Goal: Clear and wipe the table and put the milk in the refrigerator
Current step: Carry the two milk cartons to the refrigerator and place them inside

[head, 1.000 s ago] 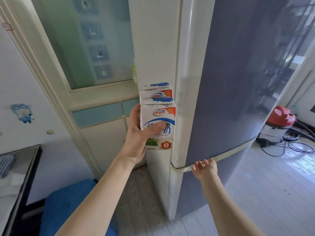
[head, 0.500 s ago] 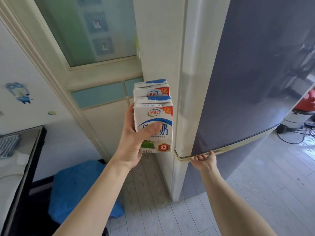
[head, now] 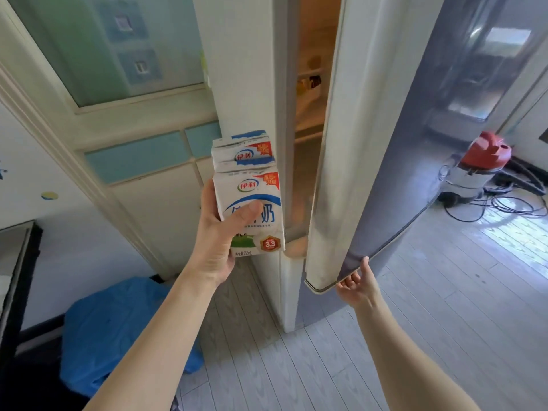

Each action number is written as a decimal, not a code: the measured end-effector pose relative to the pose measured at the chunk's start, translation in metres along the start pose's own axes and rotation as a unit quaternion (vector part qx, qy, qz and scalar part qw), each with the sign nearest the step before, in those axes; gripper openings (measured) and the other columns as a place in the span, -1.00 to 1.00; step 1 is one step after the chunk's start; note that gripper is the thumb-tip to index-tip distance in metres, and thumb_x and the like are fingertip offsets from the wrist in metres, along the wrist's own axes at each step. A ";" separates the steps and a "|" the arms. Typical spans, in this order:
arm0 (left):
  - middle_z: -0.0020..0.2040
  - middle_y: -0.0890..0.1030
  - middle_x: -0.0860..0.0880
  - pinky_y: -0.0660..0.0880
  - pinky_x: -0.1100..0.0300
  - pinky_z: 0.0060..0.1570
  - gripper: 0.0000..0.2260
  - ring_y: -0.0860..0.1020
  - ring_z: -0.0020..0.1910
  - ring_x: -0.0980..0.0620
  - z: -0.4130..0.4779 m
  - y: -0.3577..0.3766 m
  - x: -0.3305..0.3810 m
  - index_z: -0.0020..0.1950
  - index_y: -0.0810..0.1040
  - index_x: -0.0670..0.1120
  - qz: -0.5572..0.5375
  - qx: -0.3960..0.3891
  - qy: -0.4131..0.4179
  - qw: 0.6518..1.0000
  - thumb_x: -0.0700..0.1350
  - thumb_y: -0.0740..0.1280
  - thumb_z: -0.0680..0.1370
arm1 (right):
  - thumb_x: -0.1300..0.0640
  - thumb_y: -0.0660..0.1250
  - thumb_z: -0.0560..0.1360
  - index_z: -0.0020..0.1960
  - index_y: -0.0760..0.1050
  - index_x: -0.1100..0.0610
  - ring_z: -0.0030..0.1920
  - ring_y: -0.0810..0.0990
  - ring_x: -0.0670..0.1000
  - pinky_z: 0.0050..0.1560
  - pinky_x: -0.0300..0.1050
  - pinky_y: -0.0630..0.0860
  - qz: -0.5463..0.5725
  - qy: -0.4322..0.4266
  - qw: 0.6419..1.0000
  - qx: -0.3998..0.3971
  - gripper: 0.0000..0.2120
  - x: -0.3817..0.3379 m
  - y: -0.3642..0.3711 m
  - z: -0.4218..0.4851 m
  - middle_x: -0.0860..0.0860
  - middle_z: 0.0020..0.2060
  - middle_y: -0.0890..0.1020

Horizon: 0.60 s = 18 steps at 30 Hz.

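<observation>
Left hand [head: 216,247] grips 伊利 cartons [head: 267,223], apparently 250mL.

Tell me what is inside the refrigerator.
Through the gap beside the part-open door, the refrigerator shows a warmly lit interior, pale shelves and small yellow and dark items on one. The door covers everything else, so the rest cannot be seen.

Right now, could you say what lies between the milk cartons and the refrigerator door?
Head view: the refrigerator's white edge, then the open gap showing shelves.
</observation>
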<state>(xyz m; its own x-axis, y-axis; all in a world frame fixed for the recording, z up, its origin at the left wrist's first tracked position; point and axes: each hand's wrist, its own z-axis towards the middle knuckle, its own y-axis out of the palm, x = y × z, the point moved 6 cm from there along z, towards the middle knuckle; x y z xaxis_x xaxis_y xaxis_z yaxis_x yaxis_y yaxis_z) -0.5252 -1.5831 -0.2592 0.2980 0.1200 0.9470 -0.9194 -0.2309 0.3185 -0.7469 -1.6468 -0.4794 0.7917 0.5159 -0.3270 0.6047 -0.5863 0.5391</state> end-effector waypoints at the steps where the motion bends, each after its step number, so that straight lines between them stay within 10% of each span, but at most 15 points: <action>1: -0.10 0.68 0.09 0.58 0.20 -0.26 -0.15 0.66 -0.13 0.07 -0.002 0.003 -0.001 0.16 0.40 0.05 -0.001 -0.005 -0.004 1.000 0.15 0.62 -0.06 | -0.15 0.22 0.50 0.08 0.48 0.22 0.31 0.46 -0.01 0.37 -0.16 0.35 -0.001 -0.005 1.000 0.004 -0.57 -0.003 -0.009 -0.007 0.03 0.19 0.55; 5: -0.07 0.68 0.05 0.59 0.19 -0.27 -0.06 0.67 -0.13 0.04 -0.018 0.019 0.000 0.25 0.38 -0.03 -0.008 -0.040 -0.015 0.999 0.13 0.63 -0.06 | -0.09 0.14 0.56 -0.02 0.46 0.19 0.32 0.43 0.06 0.36 -0.03 0.35 0.028 -0.029 0.999 0.030 -0.66 -0.007 -0.046 -0.036 0.08 0.31 0.45; 9: 0.04 0.63 -0.05 0.60 0.14 -0.24 0.07 0.66 -0.09 -0.01 -0.037 0.033 0.005 0.38 0.26 -0.13 0.005 -0.075 -0.016 0.997 0.14 0.62 -0.02 | -0.12 0.07 0.57 0.37 0.27 0.19 0.37 0.35 0.23 0.31 0.14 0.31 0.100 0.040 0.993 0.046 -0.49 0.017 -0.079 -0.057 0.16 0.40 0.33; 18: 0.09 0.59 -0.08 0.60 0.14 -0.24 -0.07 0.66 -0.09 0.01 -0.084 0.041 0.018 0.31 0.30 -0.03 0.015 -0.124 -0.032 0.992 0.01 0.60 0.01 | -0.03 -0.05 0.61 0.41 0.22 0.21 0.37 0.38 0.16 0.38 0.02 0.31 0.250 -0.058 0.964 0.073 -0.53 0.007 -0.136 -0.103 0.15 0.39 0.36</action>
<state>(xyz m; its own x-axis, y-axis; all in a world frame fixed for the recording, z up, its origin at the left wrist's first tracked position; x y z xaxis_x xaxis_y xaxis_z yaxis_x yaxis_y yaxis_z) -0.5789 -1.5091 -0.2329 0.2787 0.0532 0.9589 -0.9604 0.0117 0.2784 -0.8328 -1.4992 -0.4746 0.9866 0.0771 -0.1439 0.1435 -0.8294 0.5399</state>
